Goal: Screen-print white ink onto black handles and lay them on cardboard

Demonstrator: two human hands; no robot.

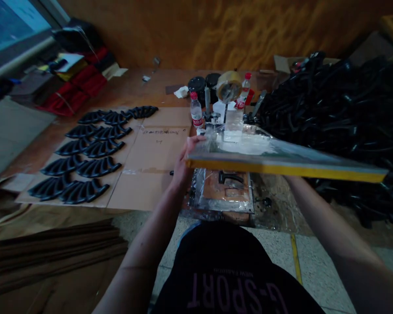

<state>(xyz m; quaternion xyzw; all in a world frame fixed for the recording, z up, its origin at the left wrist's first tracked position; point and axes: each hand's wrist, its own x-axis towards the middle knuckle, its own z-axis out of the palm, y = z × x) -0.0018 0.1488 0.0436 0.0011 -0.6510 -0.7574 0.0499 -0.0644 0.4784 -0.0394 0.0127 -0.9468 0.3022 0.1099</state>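
Both hands carry a yellow-edged screen frame (281, 159) lifted above the table (150, 87). My left hand (188, 157) grips its left end, fingers curled over the top; my right hand is hidden beneath the frame, so I cannot tell its grip. Its long axis runs left to right, tilted. Directly below lies a black handle (231, 178) on a plastic-wrapped pad (221, 194), nearer my left hand.

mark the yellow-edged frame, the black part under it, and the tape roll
frame (281, 168): head view, on its yellow front edge.
black part (231, 178): head view, on its middle, lying on the plate below the frame.
tape roll (229, 86): head view, on its side face.
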